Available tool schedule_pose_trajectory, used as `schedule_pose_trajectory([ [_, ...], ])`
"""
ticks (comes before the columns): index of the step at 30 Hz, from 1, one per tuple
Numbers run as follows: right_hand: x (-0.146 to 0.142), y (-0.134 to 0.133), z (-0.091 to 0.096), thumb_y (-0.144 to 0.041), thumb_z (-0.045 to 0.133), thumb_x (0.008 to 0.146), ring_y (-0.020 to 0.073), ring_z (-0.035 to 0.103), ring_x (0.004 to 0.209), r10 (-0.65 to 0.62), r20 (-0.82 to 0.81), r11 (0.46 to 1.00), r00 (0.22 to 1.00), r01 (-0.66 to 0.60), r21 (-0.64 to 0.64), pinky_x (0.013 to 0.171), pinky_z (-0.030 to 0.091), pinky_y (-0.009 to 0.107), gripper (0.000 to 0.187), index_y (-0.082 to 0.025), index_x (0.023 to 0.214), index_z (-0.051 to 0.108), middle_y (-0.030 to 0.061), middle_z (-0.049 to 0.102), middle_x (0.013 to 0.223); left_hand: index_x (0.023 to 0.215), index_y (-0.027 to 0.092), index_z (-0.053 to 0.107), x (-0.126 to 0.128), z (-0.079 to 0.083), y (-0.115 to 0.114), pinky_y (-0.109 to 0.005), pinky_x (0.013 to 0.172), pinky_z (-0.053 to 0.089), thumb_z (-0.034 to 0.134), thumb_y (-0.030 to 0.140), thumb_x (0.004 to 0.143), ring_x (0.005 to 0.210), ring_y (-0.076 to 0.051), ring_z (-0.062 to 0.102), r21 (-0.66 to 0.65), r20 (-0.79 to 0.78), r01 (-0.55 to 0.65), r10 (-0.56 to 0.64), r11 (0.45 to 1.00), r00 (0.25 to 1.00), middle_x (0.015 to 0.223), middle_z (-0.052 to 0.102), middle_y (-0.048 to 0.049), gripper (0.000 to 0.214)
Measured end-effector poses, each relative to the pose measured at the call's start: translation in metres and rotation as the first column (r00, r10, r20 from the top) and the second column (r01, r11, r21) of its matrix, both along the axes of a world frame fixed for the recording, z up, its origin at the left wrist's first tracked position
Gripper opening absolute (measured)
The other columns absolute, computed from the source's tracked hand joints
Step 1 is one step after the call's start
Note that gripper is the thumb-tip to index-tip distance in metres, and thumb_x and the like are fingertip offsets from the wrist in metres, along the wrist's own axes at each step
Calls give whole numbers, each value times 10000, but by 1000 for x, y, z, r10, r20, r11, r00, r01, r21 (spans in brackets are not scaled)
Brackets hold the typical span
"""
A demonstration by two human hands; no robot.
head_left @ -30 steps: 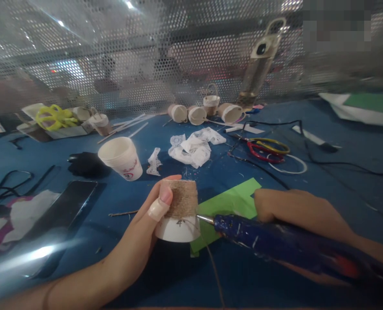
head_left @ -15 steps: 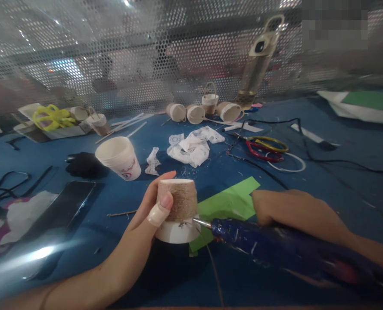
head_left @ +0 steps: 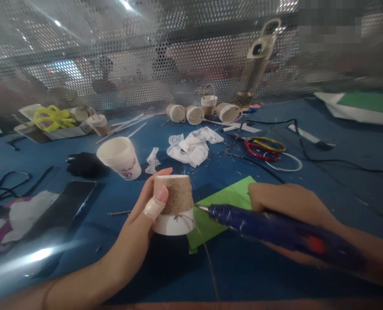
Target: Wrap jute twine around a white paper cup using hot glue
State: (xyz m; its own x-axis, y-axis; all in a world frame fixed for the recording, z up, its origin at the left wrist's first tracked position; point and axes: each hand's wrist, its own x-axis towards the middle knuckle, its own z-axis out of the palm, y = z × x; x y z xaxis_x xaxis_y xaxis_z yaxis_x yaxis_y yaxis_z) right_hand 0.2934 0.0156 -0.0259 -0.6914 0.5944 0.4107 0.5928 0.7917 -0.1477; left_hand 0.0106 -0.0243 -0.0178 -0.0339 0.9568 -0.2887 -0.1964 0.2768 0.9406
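Twine-wrapped cup [head_left: 180, 198]: the glue gun [head_left: 259, 226] has risen slightly beside it.

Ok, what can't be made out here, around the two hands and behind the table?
All in the head view:
- Most fingers of the left hand: behind the twine-wrapped cup.
- Part of the right hand: covered by the glue gun.
- The cup's inside: hidden by its own wall.
- Whether the nozzle touches the cup: too small to tell.
- Shapes beyond the perforated screen: blurred, partly masked by its mesh.
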Motion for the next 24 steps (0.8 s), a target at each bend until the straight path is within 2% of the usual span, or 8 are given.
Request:
schedule_pose_trajectory([
  [7, 6, 23, -13, -370, 619, 974, 162, 589, 588, -24, 2, 995, 1000, 24, -101, 530, 358, 308, 166, -269, 983, 488, -17, 656, 863, 1436, 350, 670, 0, -2, -1, -335, 851, 598, 766, 684, 905, 1113, -285, 749, 85, 50, -40, 36, 996, 998, 1306, 770, -23, 634],
  [10, 0, 23, -18, -740, 788, 846, 237, 713, 733, -103, 35, 982, 994, 107, -155, 594, 493, 351, 621, -231, 1105, 546, 52, 709, 1025, 1443, 359, 665, 0, -6, -1, -359, 936, 576, 733, 667, 946, 1197, -301, 729, 90, 61, -4, -1, 996, 998, 1332, 770, -19, 589],
  [13, -5, 21, -18, -933, 810, 625, 361, 746, 1040, -42, 53, 993, 998, 48, -107, 837, 606, 482, 1052, -164, 1299, 561, 158, 708, 1217, 1443, 378, 661, -2, -9, -2, -369, 1021, 526, 686, 637, 997, 1317, -310, 671, 120, 46, 46, -52, 992, 998, 1379, 753, -6, 516],
  [15, -7, 20, -17, -982, 720, 670, 410, 701, 1180, -9, 46, 999, 999, 11, -53, 943, 594, 554, 1174, -129, 1447, 503, 210, 690, 1308, 1442, 387, 656, -4, -10, -2, -384, 1077, 487, 660, 626, 1018, 1374, -313, 630, 130, 38, 72, -77, 989, 996, 1411, 738, 1, 487],
  [17, -9, 18, -14, -961, 573, 832, 398, 691, 1173, -4, -1, 1000, 1000, 4, 8, 937, 588, 570, 1041, -135, 1462, 509, 216, 692, 1312, 1450, 394, 640, -4, -10, -2, -409, 1114, 462, 650, 629, 1023, 1394, -319, 612, 124, 43, 86, -92, 989, 995, 1435, 724, 2, 488],
  [20, -12, 12, -9, -697, 530, 1056, 278, 705, 996, 85, -145, 996, 986, -83, 22, 848, 591, 451, 534, -203, 1236, 622, 119, 739, 1126, 1447, 394, 630, -3, -9, -3, -433, 1114, 466, 689, 648, 989, 1377, -326, 617, 113, 32, 90, -94, 989, 995, 1439, 713, 0, 527],
  [22, -15, 4, -5, -425, 619, 1079, 195, 695, 909, 182, -251, 978, 951, -202, -56, 817, 580, 350, 190, -236, 1097, 624, 42, 744, 1011, 1438, 397, 631, -1, -8, -3, -422, 1081, 488, 731, 658, 954, 1347, -320, 630, 115, 9, 83, -85, 990, 996, 1429, 710, 2, 559],
  [24, -19, -6, 1, -251, 670, 1022, 150, 705, 914, 208, -330, 934, 921, -287, -213, 849, 578, 292, 62, -251, 1023, 608, -1, 752, 992, 1435, 404, 627, 1, -7, -4, -393, 1033, 514, 759, 658, 931, 1310, -304, 646, 124, -10, 73, -73, 990, 997, 1411, 713, 3, 580],
])
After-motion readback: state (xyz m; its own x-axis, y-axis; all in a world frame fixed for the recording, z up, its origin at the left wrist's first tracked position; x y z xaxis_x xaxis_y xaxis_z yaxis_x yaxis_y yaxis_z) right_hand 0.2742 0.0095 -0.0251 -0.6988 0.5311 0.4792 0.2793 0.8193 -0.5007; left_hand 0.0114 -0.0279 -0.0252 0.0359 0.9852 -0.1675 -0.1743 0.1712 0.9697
